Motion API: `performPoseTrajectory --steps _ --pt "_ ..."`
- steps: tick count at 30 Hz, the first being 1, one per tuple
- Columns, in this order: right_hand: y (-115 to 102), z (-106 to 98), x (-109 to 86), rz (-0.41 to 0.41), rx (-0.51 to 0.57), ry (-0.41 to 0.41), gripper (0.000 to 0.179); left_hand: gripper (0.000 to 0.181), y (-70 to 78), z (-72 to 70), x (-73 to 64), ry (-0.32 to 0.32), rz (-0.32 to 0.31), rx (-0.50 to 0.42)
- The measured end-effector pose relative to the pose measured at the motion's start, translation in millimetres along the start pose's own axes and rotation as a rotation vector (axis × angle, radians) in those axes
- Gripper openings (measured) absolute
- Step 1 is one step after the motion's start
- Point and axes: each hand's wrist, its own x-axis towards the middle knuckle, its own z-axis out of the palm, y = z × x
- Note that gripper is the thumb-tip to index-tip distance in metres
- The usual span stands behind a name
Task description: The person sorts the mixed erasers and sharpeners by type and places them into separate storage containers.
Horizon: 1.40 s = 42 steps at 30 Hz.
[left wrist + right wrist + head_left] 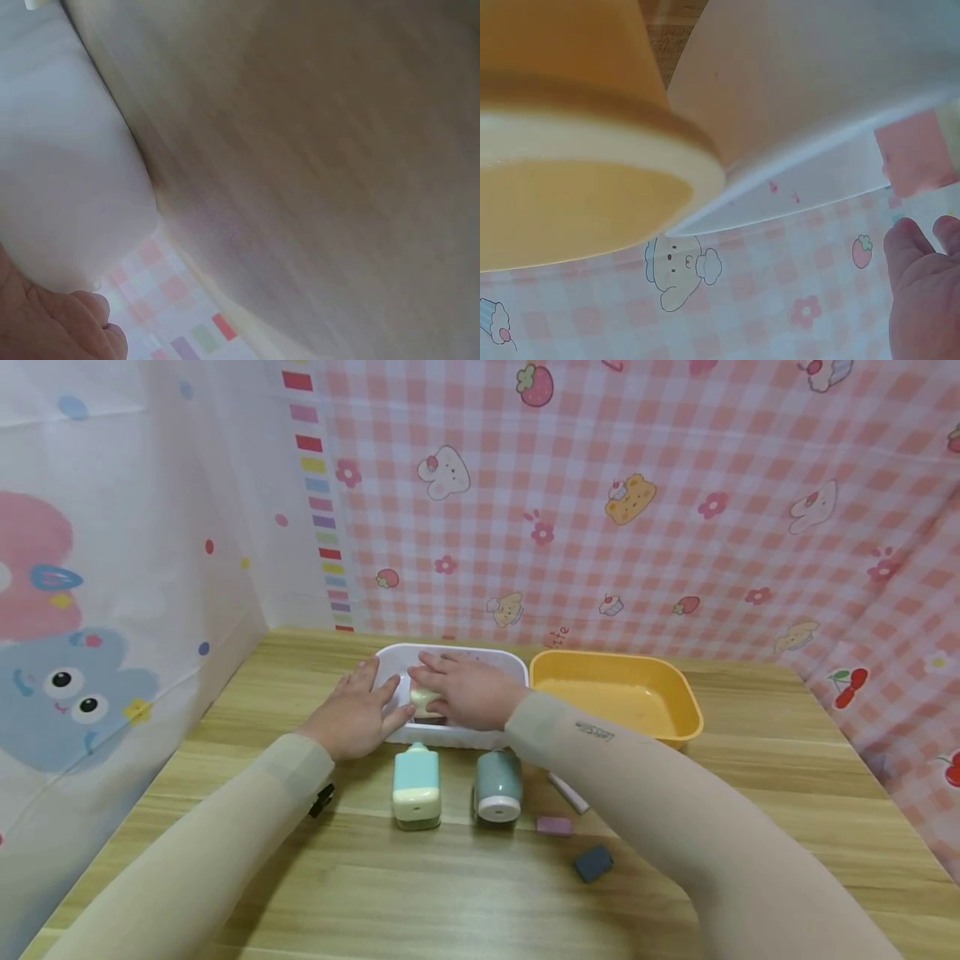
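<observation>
Head view looks forward-down; both close-up wrist views share its white tray [467, 737].

In front of me a wood-grain table [450, 906] runs back to a pink-checked hanging [570, 460] printed with strawberries [537, 389] and flowers [712, 505], while a white cartoon-patterned sheet [142, 577], perhaps cloth, hangs at left.
</observation>
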Motion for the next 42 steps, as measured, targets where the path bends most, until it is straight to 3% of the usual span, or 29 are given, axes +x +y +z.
performPoseTrajectory --steps 11,27,33,42 --pt "-2.8 -5.4 -11.2 0.015 -0.011 0.014 0.064 0.084 -0.1 0.3 0.7 0.004 -0.005 0.003" --pt "0.0 -7.8 -25.2 -0.034 -0.059 0.068 0.062 0.085 0.7 -0.8 0.2 -0.02 -0.025 -0.019" --pt "-2.2 -9.9 -35.4 -0.014 -0.033 0.053 0.063 0.085 -0.7 0.4 0.5 -0.021 -0.027 -0.012" --pt "-4.3 -13.1 -56.0 -0.059 -0.034 0.098 0.059 0.087 -0.7 -0.8 1.1 -0.031 -0.025 -0.01"
